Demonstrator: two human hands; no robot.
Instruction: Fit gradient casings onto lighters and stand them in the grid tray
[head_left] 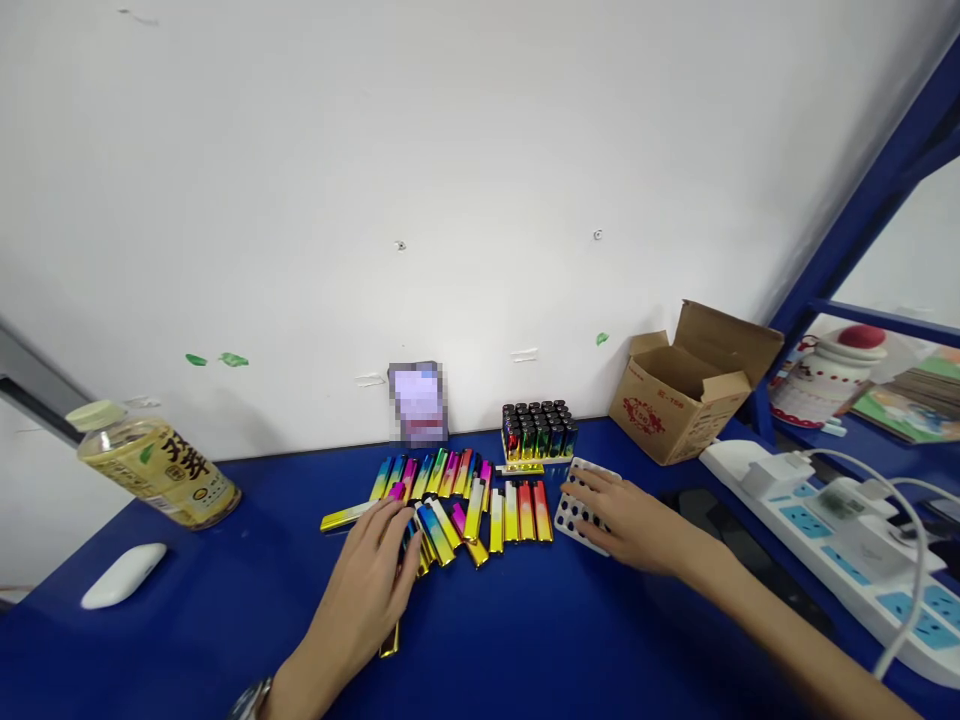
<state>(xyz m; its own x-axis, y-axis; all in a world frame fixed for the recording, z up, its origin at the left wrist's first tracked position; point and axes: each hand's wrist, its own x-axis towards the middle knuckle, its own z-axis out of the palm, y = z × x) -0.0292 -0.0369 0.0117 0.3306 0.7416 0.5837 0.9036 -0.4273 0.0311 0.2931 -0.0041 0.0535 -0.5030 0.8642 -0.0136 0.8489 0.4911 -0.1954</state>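
My left hand (375, 560) is over the left side of a loose pile of shiny coloured lighters (439, 530), its fingers stretched and the thumb apart. It hides some lighters beneath it. Another lighter (390, 640) pokes out below the palm. My right hand (630, 515) rests with spread fingers on a white tray with rows of round holes (574, 515), covering its right part. Behind the pile, a block of upright lighters (538, 435) with dark ends stands in a holder, and a yellow lighter (521, 470) lies in front of it.
An open cardboard box (652, 400) stands at the back right, beside a white power strip (817, 540) with plugs. A dark phone (750, 560) lies near my right forearm. On the left are a drink bottle (165, 470) and a white mouse (124, 577). A blurred-out device (418, 405) leans on the wall.
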